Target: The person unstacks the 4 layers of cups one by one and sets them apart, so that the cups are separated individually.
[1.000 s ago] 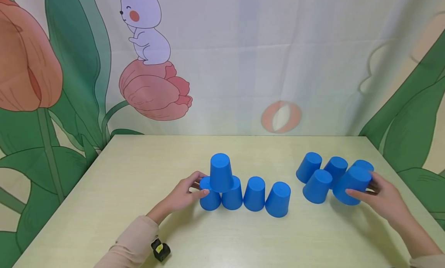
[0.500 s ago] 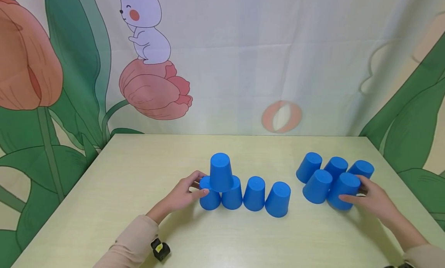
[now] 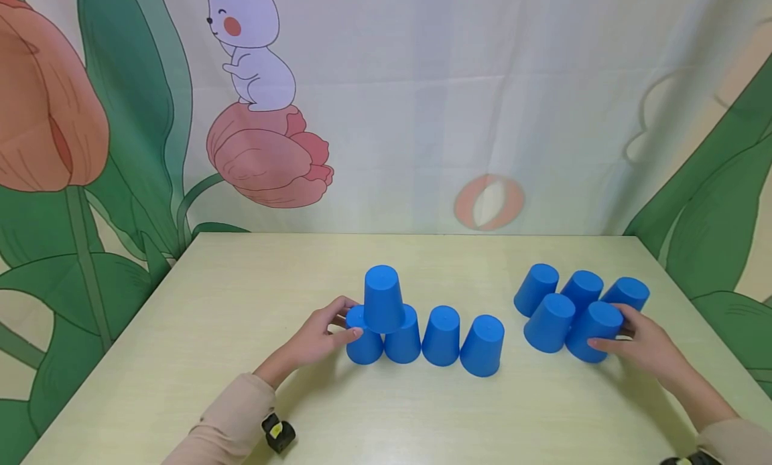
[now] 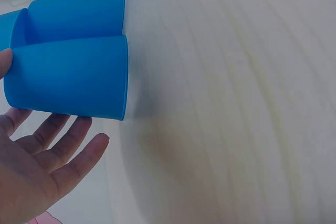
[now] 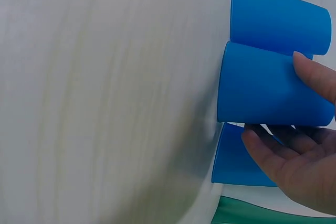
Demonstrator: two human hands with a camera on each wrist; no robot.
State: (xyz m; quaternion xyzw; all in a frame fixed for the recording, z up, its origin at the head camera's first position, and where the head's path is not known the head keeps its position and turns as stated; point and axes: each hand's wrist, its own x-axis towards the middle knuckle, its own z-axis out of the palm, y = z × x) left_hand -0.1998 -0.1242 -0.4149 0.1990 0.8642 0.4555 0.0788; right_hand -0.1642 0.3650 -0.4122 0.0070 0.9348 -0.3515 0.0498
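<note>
At the left end of a row of upside-down blue cups, my left hand (image 3: 318,334) holds the end cup (image 3: 364,350), thumb on the near side and fingers behind. One blue cup (image 3: 383,297) rests across the tops of that cup and its neighbour (image 3: 404,344). Two more cups continue the row to the right, the last one (image 3: 482,348) at its end. My right hand (image 3: 651,341) grips a blue cup (image 3: 594,334) at the front of the right-hand group. In the right wrist view, thumb and fingers lie on opposite sides of this cup (image 5: 273,87).
Behind the right hand's cup stand other upside-down blue cups, among them a back-left cup (image 3: 536,291) and a back-right cup (image 3: 627,292). A black object with a yellow mark (image 3: 279,433) sits by the left sleeve. A printed curtain (image 3: 386,116) hangs behind the table (image 3: 271,264).
My right hand has brought its cup down and to the left, in beside the front cup of the right group. The left hand and the row have stayed still.
</note>
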